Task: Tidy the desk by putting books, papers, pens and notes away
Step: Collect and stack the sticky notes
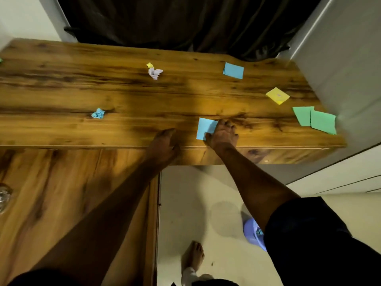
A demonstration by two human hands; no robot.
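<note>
Paper notes lie scattered on a wooden desk (61,89). My right hand (222,134) lies on the right edge of a flat blue note (205,126) near the front edge, fingers spread on the wood and thumb touching the paper. My left hand (165,141) rests on the desk's front edge with nothing in it. Another blue note (233,70) lies at the back right, a yellow note (277,95) and two overlapping green notes (315,119) lie at the right end. Crumpled balls lie further left: blue (98,113), and yellow with lilac (154,71).
A dark curtain (175,21) hangs behind the desk and a white wall panel (340,69) borders its right end. Below the desk are a wooden cabinet front (61,193), a pale floor, my bare foot (194,256) and a lilac bin (252,234).
</note>
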